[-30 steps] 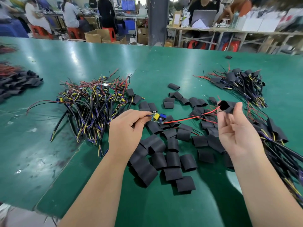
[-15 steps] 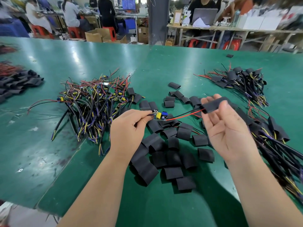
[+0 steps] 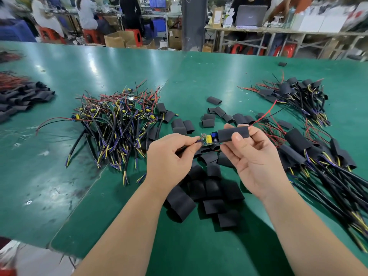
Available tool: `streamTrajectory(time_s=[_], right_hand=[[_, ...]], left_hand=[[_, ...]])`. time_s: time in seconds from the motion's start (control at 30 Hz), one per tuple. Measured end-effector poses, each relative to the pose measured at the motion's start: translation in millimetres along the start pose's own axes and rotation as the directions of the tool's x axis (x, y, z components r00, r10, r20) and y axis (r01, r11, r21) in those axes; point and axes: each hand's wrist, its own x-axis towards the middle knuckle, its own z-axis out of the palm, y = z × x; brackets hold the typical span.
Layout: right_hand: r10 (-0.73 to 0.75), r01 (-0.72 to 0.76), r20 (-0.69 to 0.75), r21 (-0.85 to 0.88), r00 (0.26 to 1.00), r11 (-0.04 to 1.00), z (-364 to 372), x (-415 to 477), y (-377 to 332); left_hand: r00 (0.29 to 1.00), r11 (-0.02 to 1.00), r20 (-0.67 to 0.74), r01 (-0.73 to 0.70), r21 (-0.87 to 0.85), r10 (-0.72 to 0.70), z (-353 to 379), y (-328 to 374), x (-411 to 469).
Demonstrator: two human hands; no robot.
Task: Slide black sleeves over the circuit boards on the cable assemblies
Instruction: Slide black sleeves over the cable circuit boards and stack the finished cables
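My left hand (image 3: 169, 156) pinches the wires at the left end of one circuit board (image 3: 209, 140). My right hand (image 3: 253, 162) pinches one black sleeve (image 3: 233, 134), its mouth at the board's right end, above the loose sleeves (image 3: 213, 188), too many to count.

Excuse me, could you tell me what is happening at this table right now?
A person is fitting a black sleeve onto a circuit board. The left grip pinches the wires at the board's bare end, while the right grip holds the sleeve, threaded over the red lead and just reaching the board's blue part. Most of the board is uncovered.
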Motion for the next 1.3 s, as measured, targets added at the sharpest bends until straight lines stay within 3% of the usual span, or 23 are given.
streamTrajectory(time_s=[0.13, 0.4, 0.7, 0.9, 1.03, 1.13, 1.23, 1.3], right_hand=[[-0.050, 0.042, -0.034, -0.205, 0.998, 0.978, 1.1, -0.7, -1.3], [0.023, -0.009, 0.075, -0.181, 0.997, 0.983, -2.6, -0.7, -6.5], [0.130, -0.131, -0.021, -0.036, 0.991, 0.991, 8.4, -5.3, 10.7], [0.048, -0.052, -0.024, -0.211, 0.999, 0.976, 7.4, -5.7, 10.3], [0.051, -0.047, 0.014, -0.211, 0.999, 0.976, 13.6, -9.5, 12.6], [0.079, -0.079, -0.009, -0.105, 0.997, 0.991, 20.9, -11.2, 13.1], [0.083, -0.078, -0.150, 0.037, 0.985, 0.996, 20.9, -4.2, -2.5], [0.035, -0.017, -0.244, 0.074, 0.969, 0.997, 10.8, 4.7, -23.9]], left_hand=[[1.000, 0.999, 0.017, 0.018, -0.034, -0.017, -0.8, 1.8, -0.5], [0.996, 0.991, 0.006, 0.088, -0.103, -0.088, -0.1, 5.5, -0.6], [0.997, 0.998, 0.045, -0.067, -0.001, 0.067, 2.6, 4.9, -0.3], [0.981, 0.972, 0.088, -0.187, 0.144, 0.175, 2.6, 3.4, -1.2], [0.992, 0.985, 0.024, -0.128, 0.113, 0.126, 0.7, 2.8, 0.7], [0.998, 0.999, 0.065, 0.018, 0.027, -0.020, 0.0, 7.6, -0.2], [0.983, 0.980, 0.093, 0.168, -0.106, -0.158, -9.5, 6.1, 4.5], [0.975, 0.976, 0.050, 0.217, 0.004, -0.217, -19.0, -4.0, 9.8]])
